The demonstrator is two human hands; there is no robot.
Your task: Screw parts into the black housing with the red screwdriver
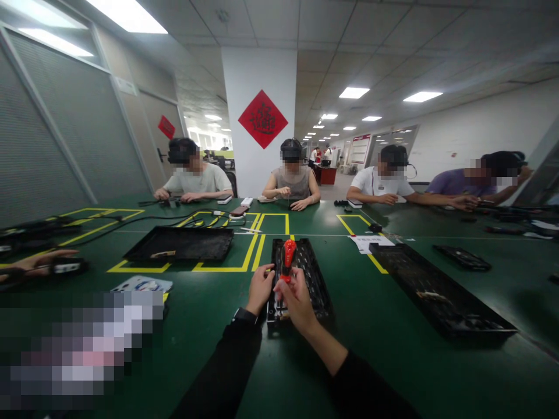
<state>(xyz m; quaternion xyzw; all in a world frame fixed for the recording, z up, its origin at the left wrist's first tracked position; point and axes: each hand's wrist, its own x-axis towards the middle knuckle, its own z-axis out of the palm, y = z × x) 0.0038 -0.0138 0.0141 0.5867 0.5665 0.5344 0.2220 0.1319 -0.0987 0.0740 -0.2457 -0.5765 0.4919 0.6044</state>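
Note:
My right hand (297, 298) is closed on a screwdriver with a red handle (289, 254), low down near its red and black neck. The handle points up, and the fingers hide most of the lower end. Under it lies a long black casing (315, 265), with many small shiny parts inside. My left hand (261, 288) grips the left rim of this casing, fingers bent against the edge. A dark band circles the left wrist.
Black trays (179, 247) (449, 294) lie on the green table (362, 349) to the left and right. Beyond the right one is a flat black part (462, 257). A paper sheet (371, 243) lies near it. Several people sit opposite; another person's hand (48, 262) reaches in at left.

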